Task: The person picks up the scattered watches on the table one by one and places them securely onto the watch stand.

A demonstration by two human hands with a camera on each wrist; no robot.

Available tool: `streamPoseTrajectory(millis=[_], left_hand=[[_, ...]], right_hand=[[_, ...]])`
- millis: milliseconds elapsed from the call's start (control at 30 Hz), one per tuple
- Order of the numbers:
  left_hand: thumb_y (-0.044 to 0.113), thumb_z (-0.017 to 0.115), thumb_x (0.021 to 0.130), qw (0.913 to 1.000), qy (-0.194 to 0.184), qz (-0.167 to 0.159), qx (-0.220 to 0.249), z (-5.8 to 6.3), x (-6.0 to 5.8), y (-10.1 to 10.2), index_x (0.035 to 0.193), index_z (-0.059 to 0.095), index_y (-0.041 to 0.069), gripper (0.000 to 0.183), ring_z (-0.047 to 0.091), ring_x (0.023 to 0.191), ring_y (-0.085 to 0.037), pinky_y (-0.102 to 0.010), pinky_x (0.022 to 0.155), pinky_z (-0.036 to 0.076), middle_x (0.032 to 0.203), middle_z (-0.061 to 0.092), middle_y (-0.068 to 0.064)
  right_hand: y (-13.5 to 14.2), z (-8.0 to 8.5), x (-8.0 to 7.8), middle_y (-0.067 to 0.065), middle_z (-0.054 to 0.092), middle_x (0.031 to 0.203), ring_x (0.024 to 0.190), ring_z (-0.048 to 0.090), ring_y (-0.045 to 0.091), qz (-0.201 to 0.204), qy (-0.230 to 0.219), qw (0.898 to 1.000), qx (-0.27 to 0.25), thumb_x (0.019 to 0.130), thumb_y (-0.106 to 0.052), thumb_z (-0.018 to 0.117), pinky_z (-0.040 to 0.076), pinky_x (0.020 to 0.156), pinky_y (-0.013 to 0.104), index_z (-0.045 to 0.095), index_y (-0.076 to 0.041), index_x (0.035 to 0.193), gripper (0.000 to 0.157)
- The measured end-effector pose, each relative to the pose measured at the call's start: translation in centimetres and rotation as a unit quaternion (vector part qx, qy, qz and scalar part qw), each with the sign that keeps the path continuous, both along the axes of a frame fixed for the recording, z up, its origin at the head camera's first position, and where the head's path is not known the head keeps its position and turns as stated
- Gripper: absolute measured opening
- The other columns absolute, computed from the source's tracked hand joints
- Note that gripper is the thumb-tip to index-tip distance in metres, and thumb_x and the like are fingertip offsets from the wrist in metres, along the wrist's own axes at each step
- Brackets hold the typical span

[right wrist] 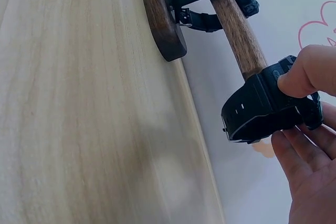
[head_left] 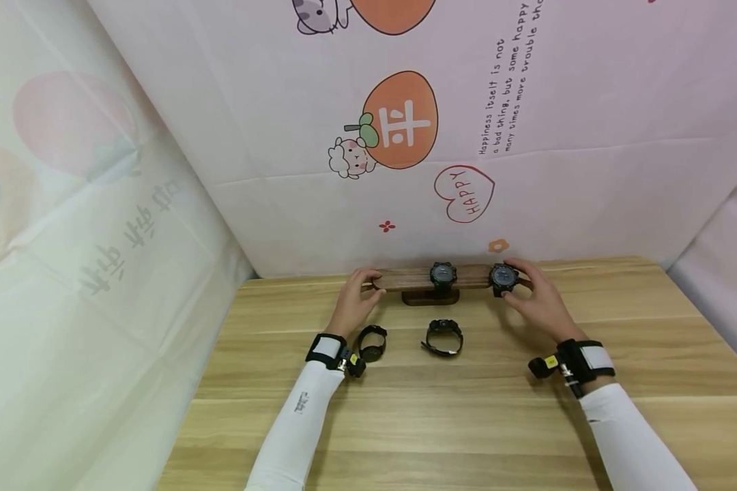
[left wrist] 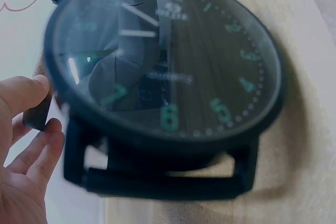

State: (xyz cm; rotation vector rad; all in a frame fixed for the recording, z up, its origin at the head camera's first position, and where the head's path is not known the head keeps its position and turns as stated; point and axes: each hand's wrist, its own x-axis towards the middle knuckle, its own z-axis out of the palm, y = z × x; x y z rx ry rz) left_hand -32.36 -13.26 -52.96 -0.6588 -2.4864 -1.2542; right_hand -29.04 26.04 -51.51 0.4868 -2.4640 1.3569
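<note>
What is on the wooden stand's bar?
Around the bar are one black watch near its middle and a second watch at one end, pinched by the right hand. They hide the wood underneath.

The bar (head_left: 405,279) is matt wood with visible grain; the base (right wrist: 164,24) is smoother wood with a faint sheen. The round watch (left wrist: 173,66) has glossy, mirror-like glass. The end watch (head_left: 505,276) looks like matt plastic, its strap (right wrist: 245,107) smooth. The table (head_left: 454,423) has a smooth wood-grain surface. The backdrop (head_left: 282,170) is matt, creased cloth; the sleeves (head_left: 297,423) are smooth cloth.
</note>
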Motion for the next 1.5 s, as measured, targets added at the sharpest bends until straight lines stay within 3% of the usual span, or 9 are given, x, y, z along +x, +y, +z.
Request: streamPoseTrajectory(millis=[400,733,967,1200,1333,1500], left_hand=[[0.018,0.068,0.091,0.9998,-0.019,0.002,0.004,0.1,0.1,0.1,0.127,0.056,0.014,0.038,0.050,0.116,-0.009,-0.024,0.096,0.048,0.133,0.050,0.004],[0.013,0.068,0.091,0.9997,0.004,-0.008,0.025,-0.1,0.1,0.1,0.126,0.057,0.010,0.037,0.053,0.115,-0.015,-0.028,0.096,0.049,0.132,0.051,-0.002],[0.017,0.067,0.091,0.9997,-0.005,-0.006,0.023,-0.2,0.0,0.1,0.125,0.056,0.012,0.036,0.052,0.114,-0.012,-0.025,0.096,0.049,0.132,0.051,0.001],[0.017,0.068,0.091,0.9995,0.004,-0.011,0.028,-0.2,0.1,0.2,0.125,0.057,0.011,0.036,0.053,0.114,-0.015,-0.029,0.095,0.050,0.132,0.052,-0.001],[0.018,0.068,0.091,0.9996,0.002,-0.008,0.027,-0.2,0.1,0.2,0.125,0.057,0.012,0.036,0.053,0.114,-0.015,-0.029,0.095,0.050,0.132,0.051,-0.001],[0.015,0.068,0.091,0.9996,-0.005,-0.006,0.028,-0.2,0.1,0.2,0.125,0.056,0.012,0.036,0.053,0.114,-0.014,-0.029,0.096,0.050,0.133,0.050,-0.001]], right_hand=[[-0.1,-0.7,-1.0,0.019,0.040,0.143,0.131,0.035,0.039,0.007,0.005,1.000,0.010,0.081,0.005,0.071,0.040,0.099,0.061,0.041,-0.002,0.143,0.069],[-0.5,-0.8,-1.3,0.019,0.039,0.144,0.131,0.036,0.039,0.020,-0.003,1.000,0.000,0.082,0.006,0.070,0.039,0.101,0.059,0.040,-0.002,0.143,0.069],[-0.3,-0.9,-1.6,0.017,0.037,0.146,0.131,0.036,0.037,0.024,-0.012,1.000,0.003,0.082,0.005,0.069,0.039,0.103,0.057,0.039,-0.004,0.145,0.070],[-0.4,-0.9,-1.8,0.019,0.035,0.148,0.132,0.034,0.039,0.033,-0.012,0.999,0.006,0.084,0.004,0.068,0.037,0.103,0.060,0.038,-0.004,0.146,0.070],[-0.7,-0.6,-1.7,0.018,0.036,0.148,0.132,0.035,0.038,0.034,-0.010,0.999,0.003,0.082,0.007,0.069,0.038,0.103,0.059,0.040,-0.004,0.145,0.071],[-1.6,1.1,-0.7,0.027,0.037,0.145,0.129,0.036,0.043,0.049,0.005,0.999,-0.013,0.079,0.013,0.068,0.038,0.101,0.062,0.041,0.003,0.142,0.068]])
